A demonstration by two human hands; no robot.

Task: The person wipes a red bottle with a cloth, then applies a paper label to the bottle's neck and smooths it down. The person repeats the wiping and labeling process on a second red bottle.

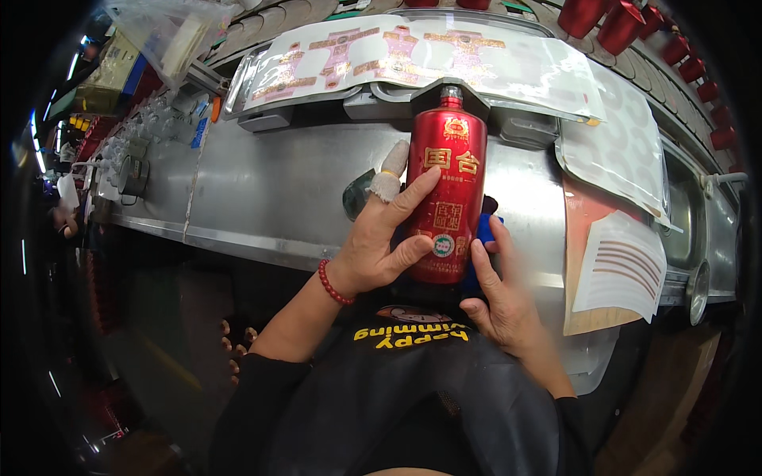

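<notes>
A glossy red bottle (450, 196) with gold lettering and a round emblem near its base lies before me, its neck pointing away. My left hand (381, 244) is on its left side, with the thumb and a finger pressed on the printed front. A knitted cover (390, 172) sheathes one finger of that hand. At the lower right edge of the bottle, my right hand (506, 303) has its fingers apart, one fingertip at or very near the red surface. Blue cloth (490, 229) shows beside the bottle. A dark angular piece (473, 92) stands behind the neck.
Decal sheets (524, 65) cover a metal tray at the back. Beyond it runs a slatted conveyor (640, 68) with several red vessels (620, 27). At right are a strip-printed sheet (622, 262) on a board (574, 238) and a sink (684, 232). A metal mug (133, 175) stands left.
</notes>
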